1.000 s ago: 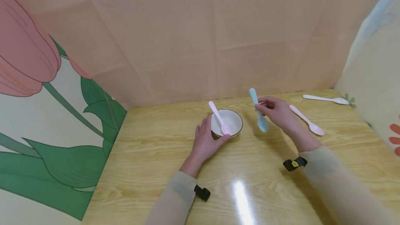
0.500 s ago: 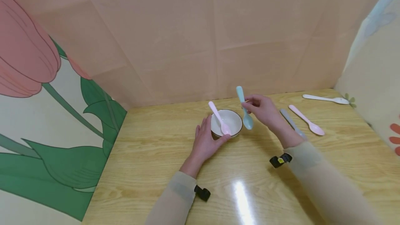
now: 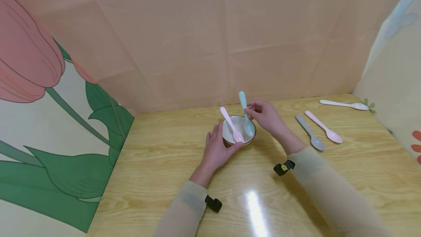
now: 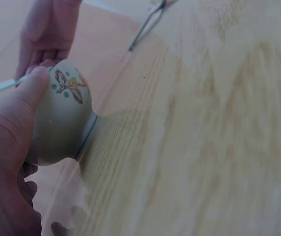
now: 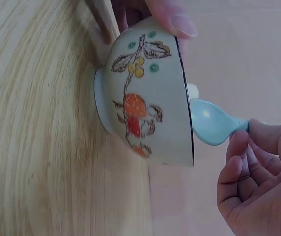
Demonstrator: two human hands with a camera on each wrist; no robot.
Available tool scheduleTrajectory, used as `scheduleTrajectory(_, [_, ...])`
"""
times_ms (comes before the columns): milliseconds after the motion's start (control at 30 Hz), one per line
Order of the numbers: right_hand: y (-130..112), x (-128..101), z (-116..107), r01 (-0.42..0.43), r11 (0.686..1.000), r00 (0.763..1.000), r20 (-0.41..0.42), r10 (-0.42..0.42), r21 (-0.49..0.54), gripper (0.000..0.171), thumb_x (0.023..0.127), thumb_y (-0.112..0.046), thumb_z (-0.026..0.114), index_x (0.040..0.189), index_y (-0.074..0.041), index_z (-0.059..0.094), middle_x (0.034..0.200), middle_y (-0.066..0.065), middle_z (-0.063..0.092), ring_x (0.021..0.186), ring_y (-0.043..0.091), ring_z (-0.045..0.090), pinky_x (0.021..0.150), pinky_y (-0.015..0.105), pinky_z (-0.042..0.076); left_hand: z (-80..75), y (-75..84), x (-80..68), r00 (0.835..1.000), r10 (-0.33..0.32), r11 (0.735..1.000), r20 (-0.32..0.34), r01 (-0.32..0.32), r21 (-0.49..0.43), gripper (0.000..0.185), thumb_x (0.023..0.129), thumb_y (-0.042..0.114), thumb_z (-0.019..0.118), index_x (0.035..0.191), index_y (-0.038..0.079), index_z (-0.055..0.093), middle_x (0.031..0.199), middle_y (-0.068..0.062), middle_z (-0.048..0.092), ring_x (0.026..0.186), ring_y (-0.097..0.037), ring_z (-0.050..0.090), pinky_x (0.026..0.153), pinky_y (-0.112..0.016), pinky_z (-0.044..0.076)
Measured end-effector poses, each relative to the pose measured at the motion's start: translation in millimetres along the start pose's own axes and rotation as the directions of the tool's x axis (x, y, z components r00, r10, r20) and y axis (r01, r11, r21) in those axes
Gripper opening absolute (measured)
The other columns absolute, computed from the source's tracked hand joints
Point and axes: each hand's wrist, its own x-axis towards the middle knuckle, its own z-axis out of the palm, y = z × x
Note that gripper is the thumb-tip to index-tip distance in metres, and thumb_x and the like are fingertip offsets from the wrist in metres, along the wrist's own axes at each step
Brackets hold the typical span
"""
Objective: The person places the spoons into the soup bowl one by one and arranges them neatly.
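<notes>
You had 1 bowl (image 3: 239, 130) mid-table w/ 2 spoons in it: pink spoon (image 3: 231, 124) resting, blue spoon (image 3: 246, 115) pinched by your right hand (image 3: 265, 115), left hand (image 3: 216, 148) cupping the bowl's side; 3 more spoons lay right—grey (image 3: 310, 132), pink (image 3: 323, 126), white (image 3: 343, 104).

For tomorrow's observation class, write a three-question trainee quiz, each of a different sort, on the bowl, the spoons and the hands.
1. True or false: the left hand holds the bowl.
2. How many spoons lie on the table outside the bowl?
3. The right hand pinches which spoon? A pink B blue C grey

Key: 1 true. 2 three: grey spoon, pink spoon, white spoon. 3 B, the blue spoon.
</notes>
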Motion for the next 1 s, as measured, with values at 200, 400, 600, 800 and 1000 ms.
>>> scheduleTrajectory(200, [-3, 5, 10, 0.012, 1.000, 1.000, -0.003, -0.012, -0.009, 0.036, 0.112, -0.023, 0.069, 0.140, -0.001, 0.069, 0.106, 0.016, 0.076, 0.097, 0.038, 0.070, 0.080, 0.037, 0.056, -0.3, 0.0, -0.4, 1.000, 0.004, 1.000, -0.003, -0.004, 0.004, 0.114, 0.095, 0.078, 0.070, 0.177, 0.019, 0.017, 0.180, -0.008, 0.031, 0.168, -0.028, 0.018, 0.135, -0.057, 0.008])
scheduleTrajectory(400, [-3, 7, 22, 0.020, 1.000, 1.000, 0.022, -0.019, -0.024, 0.036, 0.112, -0.021, 0.070, 0.142, -0.002, 0.068, 0.105, 0.014, 0.077, 0.091, 0.029, 0.070, 0.076, 0.033, 0.055, -1.0, 1.1, -0.9, 1.000, 0.001, 1.000, 0.002, -0.001, 0.011, 0.114, 0.095, 0.077, 0.071, 0.178, 0.020, 0.016, 0.180, -0.007, 0.029, 0.169, -0.027, 0.018, 0.135, -0.057, 0.008])
scheduleTrajectory(600, [0, 8, 30, 0.024, 0.994, 0.998, 0.056, -0.018, -0.105, 0.037, 0.112, -0.020, 0.069, 0.146, -0.006, 0.067, 0.105, 0.013, 0.078, 0.089, 0.027, 0.072, 0.080, 0.040, 0.056, -1.5, 1.9, -1.4, 1.000, 0.003, 1.000, -0.005, -0.003, 0.000, 0.112, 0.096, 0.075, 0.072, 0.177, 0.021, 0.017, 0.180, -0.005, 0.031, 0.168, -0.026, 0.020, 0.135, -0.059, 0.009])
scheduleTrajectory(800, [2, 7, 34, 0.028, 0.987, 0.997, 0.071, -0.017, -0.155, 0.040, 0.112, -0.018, 0.069, 0.149, -0.005, 0.063, 0.108, 0.013, 0.079, 0.089, 0.027, 0.075, 0.086, 0.047, 0.059, -0.7, 1.9, -1.0, 1.000, 0.002, 1.000, -0.005, -0.002, 0.003, 0.111, 0.096, 0.073, 0.073, 0.177, 0.021, 0.018, 0.179, -0.005, 0.031, 0.168, -0.026, 0.020, 0.135, -0.059, 0.010])
scheduleTrajectory(1000, [0, 8, 38, 0.022, 0.980, 0.998, 0.064, -0.009, -0.199, 0.042, 0.111, -0.017, 0.070, 0.151, -0.007, 0.062, 0.110, 0.013, 0.080, 0.089, 0.026, 0.077, 0.089, 0.051, 0.060, -1.3, 2.0, -1.1, 1.000, 0.001, 1.000, 0.000, -0.001, -0.007, 0.111, 0.096, 0.073, 0.073, 0.177, 0.020, 0.017, 0.180, -0.006, 0.029, 0.168, -0.028, 0.019, 0.135, -0.059, 0.009])
